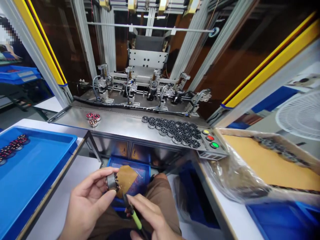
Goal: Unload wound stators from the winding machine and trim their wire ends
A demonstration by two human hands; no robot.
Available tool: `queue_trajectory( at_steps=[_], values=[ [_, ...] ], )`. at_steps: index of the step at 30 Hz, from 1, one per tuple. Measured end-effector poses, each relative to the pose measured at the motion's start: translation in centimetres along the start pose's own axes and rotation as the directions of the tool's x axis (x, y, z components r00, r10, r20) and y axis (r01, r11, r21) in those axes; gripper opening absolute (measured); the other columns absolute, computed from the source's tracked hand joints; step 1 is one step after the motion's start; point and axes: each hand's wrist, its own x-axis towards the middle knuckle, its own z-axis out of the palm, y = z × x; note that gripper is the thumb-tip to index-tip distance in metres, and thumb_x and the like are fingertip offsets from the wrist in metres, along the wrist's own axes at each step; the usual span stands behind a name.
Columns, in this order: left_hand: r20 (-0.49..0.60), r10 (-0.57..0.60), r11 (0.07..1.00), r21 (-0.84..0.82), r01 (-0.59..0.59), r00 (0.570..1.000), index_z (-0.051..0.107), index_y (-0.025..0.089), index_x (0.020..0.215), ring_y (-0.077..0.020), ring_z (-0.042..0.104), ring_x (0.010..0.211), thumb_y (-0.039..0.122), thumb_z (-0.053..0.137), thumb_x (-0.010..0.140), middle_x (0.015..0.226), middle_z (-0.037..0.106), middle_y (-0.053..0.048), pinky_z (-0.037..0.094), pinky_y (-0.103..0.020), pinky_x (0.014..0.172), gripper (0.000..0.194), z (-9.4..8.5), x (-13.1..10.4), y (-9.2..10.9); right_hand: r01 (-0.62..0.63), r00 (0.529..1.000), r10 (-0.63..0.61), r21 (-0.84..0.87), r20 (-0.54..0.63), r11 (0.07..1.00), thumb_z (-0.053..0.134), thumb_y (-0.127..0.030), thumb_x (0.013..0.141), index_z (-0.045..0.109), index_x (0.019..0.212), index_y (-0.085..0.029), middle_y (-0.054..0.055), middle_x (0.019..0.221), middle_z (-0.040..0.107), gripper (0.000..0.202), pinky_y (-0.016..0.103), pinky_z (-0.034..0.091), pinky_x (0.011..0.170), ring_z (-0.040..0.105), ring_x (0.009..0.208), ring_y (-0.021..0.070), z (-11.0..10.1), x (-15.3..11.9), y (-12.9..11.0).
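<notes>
A round metal stator [111, 182] is pinched on edge between the thumb and fingers of my left hand [91, 200], its wound face turned to the right. My right hand [152, 216] is closed on a tool with a green and black handle [136, 220], whose dark tip points up just below and right of the stator. Tip and stator look slightly apart. Behind the stator is a piece of brown paper [127, 178], over a blue bin [146, 171] on the floor between the metal cabinet and my legs.
On the machine's steel ledge [120, 128] lie three red-wound stators [93, 119] at left and several dark ones [175, 128] at right, beside coloured buttons [210, 137]. A blue tray [50, 160] stands left; a plastic-lined box [245, 156] stands right.
</notes>
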Motion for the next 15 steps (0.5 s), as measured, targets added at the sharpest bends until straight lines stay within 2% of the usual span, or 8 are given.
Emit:
queue_trajectory(
  at_steps=[3,10,15],
  values=[
    [0.005,0.005,1.000,-0.008,-0.005,1.000,0.076,0.023,0.106,-0.0214,0.074,0.100,0.015,0.080,0.074,0.110,0.078,-0.008,0.060,-0.023,0.087,0.033,0.0,-0.4,0.1,0.061,0.998,-0.060,0.029,-0.016,0.998,0.060,-0.008,0.067,0.039,0.150,-0.026,0.010,0.104,0.064,0.088,0.032,0.058,0.075,0.065,0.087,0.0213,0.6,0.9,-0.3],
    [0.011,-0.004,1.000,-0.027,0.004,1.000,0.074,0.024,0.109,-0.0207,0.072,0.106,0.014,0.078,0.077,0.115,0.076,-0.007,0.058,-0.022,0.090,0.034,-0.5,-0.8,0.0,0.037,0.999,-0.036,0.018,-0.020,0.999,0.058,-0.008,0.066,0.042,0.148,-0.024,0.010,0.100,0.064,0.085,0.032,0.059,0.073,0.064,0.085,0.0213,1.2,1.1,-0.3],
    [0.008,-0.004,1.000,-0.013,0.004,1.000,0.075,0.024,0.107,-0.0209,0.072,0.107,0.014,0.079,0.077,0.114,0.077,-0.007,0.058,-0.023,0.092,0.032,-0.5,-0.9,-0.2,0.077,0.995,-0.079,-0.032,-0.056,0.997,0.057,-0.008,0.066,0.041,0.148,-0.026,0.008,0.097,0.065,0.086,0.031,0.059,0.068,0.064,0.079,0.0198,1.0,1.2,-0.4]
  ],
)
